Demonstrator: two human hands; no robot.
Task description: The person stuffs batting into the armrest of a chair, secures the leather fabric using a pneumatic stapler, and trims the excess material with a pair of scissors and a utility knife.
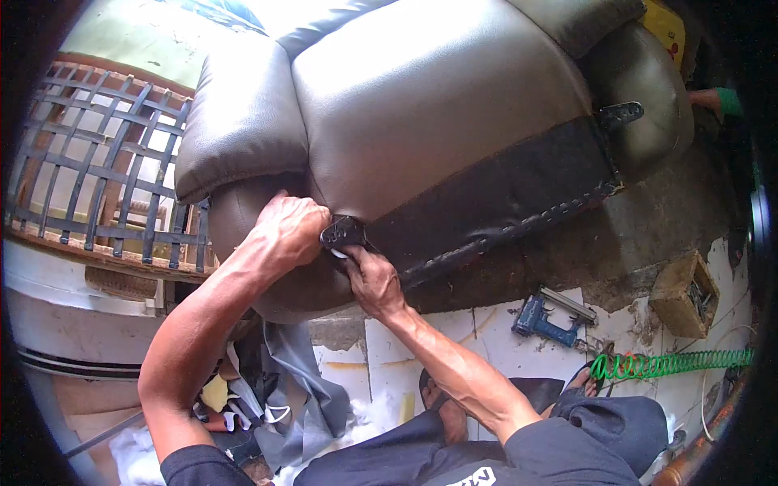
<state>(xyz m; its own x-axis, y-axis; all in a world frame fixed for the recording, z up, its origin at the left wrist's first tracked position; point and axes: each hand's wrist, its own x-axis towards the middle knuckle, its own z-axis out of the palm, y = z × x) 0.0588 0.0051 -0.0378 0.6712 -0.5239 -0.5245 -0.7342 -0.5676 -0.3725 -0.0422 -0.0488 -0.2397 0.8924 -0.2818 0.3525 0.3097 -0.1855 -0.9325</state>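
Observation:
A brown leather-look seat (429,97) with a black lower panel (494,190) and padded side parts (239,121) fills the upper middle. At its lower left, my left hand (292,227) has its fingers curled into the gap between the side padding and the main cushion, beside a black metal bracket (344,229). My right hand (373,279) is just below this bracket, fingers bent at the cushion edge, with a small pale bit showing by the fingertips; what it grips is hidden. A second black bracket (622,113) sticks out at the seat's right.
A wooden frame with webbing (101,174) stands left. On the tiled floor (421,340) lie a blue staple gun (541,320), green coiled hose (681,362), wooden box (685,296), grey fabric (296,405) and white stuffing (381,413). Another person's hand (705,101) shows far right.

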